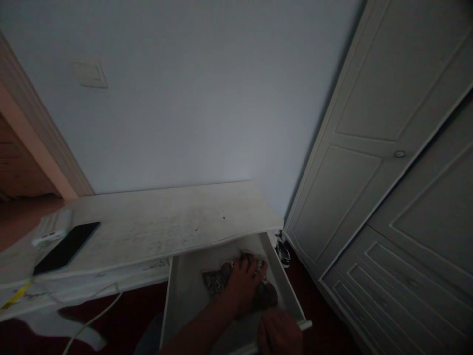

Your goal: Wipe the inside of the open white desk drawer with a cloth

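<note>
A white drawer (188,281) is pulled out from under the white table, with a bundle of patterned, dark-and-light cloth (212,281) lying inside. My left hand (244,283) reaches into it and rests on top of the cloth, its fingers spread. Part of the bundle is hidden beneath that hand. At the drawer's front edge, near the right corner, my right hand (279,330) is closed with curled fingers over the front panel. The dim light leaves its fingertips hard to make out.
On the white tabletop (155,217) lie a dark phone (66,246) and a white power strip (53,227), at the left. A pale cable (99,310) hangs in front. Shoes (283,254) stand on the floor beside a tall wardrobe (343,197) at right.
</note>
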A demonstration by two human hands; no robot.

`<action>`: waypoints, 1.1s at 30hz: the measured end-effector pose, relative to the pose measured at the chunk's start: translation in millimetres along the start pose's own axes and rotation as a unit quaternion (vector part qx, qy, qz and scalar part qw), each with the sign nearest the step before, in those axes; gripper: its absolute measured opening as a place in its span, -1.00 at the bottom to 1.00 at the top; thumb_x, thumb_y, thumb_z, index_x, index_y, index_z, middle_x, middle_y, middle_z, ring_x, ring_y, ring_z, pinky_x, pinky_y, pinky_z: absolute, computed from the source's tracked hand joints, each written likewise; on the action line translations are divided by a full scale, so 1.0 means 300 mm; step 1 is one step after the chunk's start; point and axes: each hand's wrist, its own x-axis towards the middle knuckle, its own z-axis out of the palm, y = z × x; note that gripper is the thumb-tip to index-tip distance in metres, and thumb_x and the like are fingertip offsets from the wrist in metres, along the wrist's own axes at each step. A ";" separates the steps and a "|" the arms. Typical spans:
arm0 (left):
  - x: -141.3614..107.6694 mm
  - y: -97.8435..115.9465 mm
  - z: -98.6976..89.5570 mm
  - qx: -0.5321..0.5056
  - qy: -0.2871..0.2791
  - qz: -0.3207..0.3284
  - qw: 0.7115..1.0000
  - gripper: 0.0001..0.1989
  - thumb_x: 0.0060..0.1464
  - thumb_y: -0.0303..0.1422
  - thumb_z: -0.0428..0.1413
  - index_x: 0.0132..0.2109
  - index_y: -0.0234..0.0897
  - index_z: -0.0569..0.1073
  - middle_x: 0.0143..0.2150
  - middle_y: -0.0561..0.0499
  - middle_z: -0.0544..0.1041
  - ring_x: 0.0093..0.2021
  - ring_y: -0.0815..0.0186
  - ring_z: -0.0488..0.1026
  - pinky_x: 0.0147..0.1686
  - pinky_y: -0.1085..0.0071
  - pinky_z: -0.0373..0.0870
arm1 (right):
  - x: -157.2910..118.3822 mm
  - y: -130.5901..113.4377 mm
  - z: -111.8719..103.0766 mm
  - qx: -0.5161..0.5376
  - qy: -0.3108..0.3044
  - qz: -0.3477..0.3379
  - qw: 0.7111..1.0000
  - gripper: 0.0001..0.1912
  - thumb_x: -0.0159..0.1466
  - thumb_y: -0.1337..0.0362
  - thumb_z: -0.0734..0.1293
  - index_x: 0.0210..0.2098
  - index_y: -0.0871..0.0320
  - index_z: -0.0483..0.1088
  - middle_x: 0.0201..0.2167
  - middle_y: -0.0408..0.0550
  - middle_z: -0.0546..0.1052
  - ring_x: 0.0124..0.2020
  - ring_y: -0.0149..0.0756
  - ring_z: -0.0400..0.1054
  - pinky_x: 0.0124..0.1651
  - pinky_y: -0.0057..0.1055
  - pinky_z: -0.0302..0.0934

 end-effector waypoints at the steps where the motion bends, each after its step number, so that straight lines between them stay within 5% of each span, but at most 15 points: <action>1: -0.023 -0.002 0.015 -0.012 -0.007 0.024 1.000 0.07 0.09 -0.14 0.27 0.58 -0.04 -0.15 0.58 -0.34 0.06 0.50 -0.41 0.03 0.36 -0.49 -0.08 | -0.002 0.001 0.000 0.000 -0.003 0.000 1.000 -0.81 0.37 0.43 0.20 -0.30 0.07 0.38 -0.45 -0.11 0.53 -0.44 -0.26 0.40 -0.24 -0.28 0.13; 4: -0.119 -0.032 0.048 -0.041 -0.042 0.052 0.997 0.21 -0.09 -0.16 0.38 0.56 0.13 -0.13 0.60 -0.24 0.01 0.50 -0.42 0.03 0.35 -0.53 -0.08 | -0.004 0.004 -0.002 -0.001 -0.033 -0.006 0.999 -0.82 0.36 0.42 0.21 -0.34 0.06 0.33 -0.48 -0.14 0.48 -0.46 -0.27 0.35 -0.28 -0.28 0.08; 7: -0.226 -0.083 0.060 -0.033 -0.084 -0.001 0.996 0.29 -0.21 -0.37 0.39 0.55 0.20 -0.12 0.63 -0.15 -0.06 0.52 -0.40 0.00 0.37 -0.47 -0.01 | -0.002 0.001 -0.007 -0.005 -0.038 0.003 0.999 -0.83 0.35 0.42 0.24 -0.35 0.05 0.30 -0.49 -0.16 0.45 -0.47 -0.28 0.32 -0.28 -0.28 0.04; 12: -0.340 -0.174 0.013 0.069 -0.036 -0.199 0.977 -0.10 0.10 -0.65 0.01 0.50 0.19 0.16 0.57 -0.12 0.16 0.44 -0.25 0.24 0.30 -0.29 0.24 | 0.004 -0.019 -0.002 0.018 -0.059 0.061 0.996 -0.86 0.33 0.34 0.27 -0.36 0.05 0.25 -0.48 -0.15 0.42 -0.44 -0.26 0.29 -0.27 -0.26 0.00; 15: -0.340 -0.213 -0.026 0.082 -0.013 -0.245 0.966 -0.13 0.12 -0.66 -0.04 0.49 0.14 0.19 0.52 -0.16 0.24 0.38 -0.24 0.30 0.19 -0.23 0.37 | 0.011 -0.030 0.003 0.030 -0.056 0.083 0.995 -0.85 0.33 0.32 0.25 -0.38 0.04 0.23 -0.49 -0.15 0.40 -0.44 -0.24 0.28 -0.26 -0.24 -0.03; 20: -0.226 -0.214 -0.039 0.061 0.020 -0.226 0.972 -0.18 0.13 -0.57 0.05 0.50 0.02 0.16 0.51 -0.20 0.23 0.42 -0.29 0.18 0.23 -0.26 0.29 | 0.035 -0.033 -0.011 0.029 -0.080 0.086 0.993 -0.83 0.35 0.30 0.24 -0.40 0.04 0.23 -0.50 -0.17 0.39 -0.46 -0.26 0.27 -0.27 -0.25 -0.06; 26: -0.068 -0.076 -0.022 0.012 0.042 -0.167 0.985 -0.22 0.08 -0.46 0.15 0.45 -0.14 0.24 0.44 -0.24 0.30 0.34 -0.23 0.26 0.23 -0.14 0.30 | 0.067 -0.033 -0.039 0.018 -0.121 0.072 0.990 -0.83 0.34 0.29 0.27 -0.40 0.04 0.26 -0.50 -0.17 0.44 -0.45 -0.28 0.32 -0.30 -0.28 -0.04; 30: -0.059 0.018 0.000 -0.031 0.011 -0.083 0.996 -0.38 0.16 -0.32 0.14 0.37 -0.08 0.35 0.34 -0.13 0.43 0.27 -0.04 0.37 0.21 0.07 0.36 | 0.074 -0.040 -0.052 0.007 -0.141 0.079 0.987 -0.85 0.34 0.28 0.31 -0.38 0.05 0.32 -0.44 -0.15 0.51 -0.38 -0.26 0.38 -0.24 -0.28 0.01; 33: -0.107 0.019 -0.009 -0.048 -0.001 -0.063 0.997 -0.39 0.17 -0.24 0.15 0.37 -0.02 0.35 0.31 -0.10 0.46 0.25 0.00 0.40 0.25 0.10 0.33 | 0.075 -0.044 -0.057 -0.004 -0.138 0.082 0.987 -0.85 0.34 0.29 0.30 -0.39 0.05 0.33 -0.43 -0.15 0.51 -0.36 -0.24 0.38 -0.25 -0.27 -0.01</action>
